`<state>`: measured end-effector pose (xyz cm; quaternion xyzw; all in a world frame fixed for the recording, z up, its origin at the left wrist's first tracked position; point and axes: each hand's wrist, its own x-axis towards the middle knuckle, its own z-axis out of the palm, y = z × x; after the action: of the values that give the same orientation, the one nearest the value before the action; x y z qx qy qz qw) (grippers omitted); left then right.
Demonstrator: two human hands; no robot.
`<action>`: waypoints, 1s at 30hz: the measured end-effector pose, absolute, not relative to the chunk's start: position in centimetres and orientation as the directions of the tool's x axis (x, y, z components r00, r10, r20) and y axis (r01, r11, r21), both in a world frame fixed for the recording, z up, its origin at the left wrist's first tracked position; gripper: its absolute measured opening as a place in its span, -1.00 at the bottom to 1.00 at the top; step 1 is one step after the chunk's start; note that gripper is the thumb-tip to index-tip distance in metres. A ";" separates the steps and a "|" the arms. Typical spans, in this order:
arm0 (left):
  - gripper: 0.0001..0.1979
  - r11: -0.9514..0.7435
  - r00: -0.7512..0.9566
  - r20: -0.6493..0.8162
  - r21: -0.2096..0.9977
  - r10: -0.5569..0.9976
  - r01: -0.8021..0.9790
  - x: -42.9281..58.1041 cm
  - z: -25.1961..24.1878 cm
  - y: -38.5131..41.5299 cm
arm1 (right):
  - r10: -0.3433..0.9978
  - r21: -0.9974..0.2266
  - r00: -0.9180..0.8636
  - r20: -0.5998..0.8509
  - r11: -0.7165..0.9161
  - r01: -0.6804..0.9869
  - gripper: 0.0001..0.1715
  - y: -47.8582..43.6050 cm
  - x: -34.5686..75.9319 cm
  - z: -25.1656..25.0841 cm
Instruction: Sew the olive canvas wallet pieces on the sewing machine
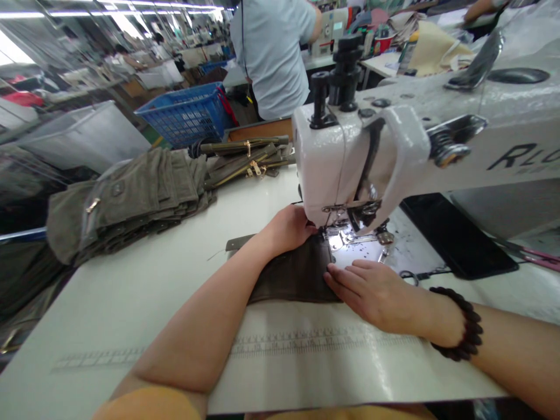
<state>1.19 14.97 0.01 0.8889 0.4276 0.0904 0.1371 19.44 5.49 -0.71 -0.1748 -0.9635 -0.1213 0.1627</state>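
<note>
A dark olive-brown fabric piece [293,274] lies on the sewing table, its upper right edge at the presser foot of the white sewing machine [324,157]. My left hand [291,228] is closed on the far edge of the fabric, fingertips bent close beside the needle area and partly hidden by the machine head. Stretched out and lying low, the fingers of my right hand [376,291] touch the right edge of the same piece. A narrow strip [238,242] sticks out to the left from under my left wrist.
Stacked olive fabric pieces [131,198] with zippers lie at the table's left. A black phone [457,233] and pink-handled scissors [538,256] are at right. A ruler scale [297,345] runs along the front. Behind stand a blue crate [186,114] and a person [275,55].
</note>
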 end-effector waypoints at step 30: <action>-0.73 -0.716 0.716 0.018 0.029 0.698 0.698 0.8 3.0 9.8 | 0.604 -0.345 -0.791 0.097 0.766 0.543 -0.60 9.1 23.7 2.0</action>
<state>0.79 9.77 2.97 0.9262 0.3767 0.0137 0.0101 23.73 9.09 1.96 -0.3070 -0.9341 0.1513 0.1018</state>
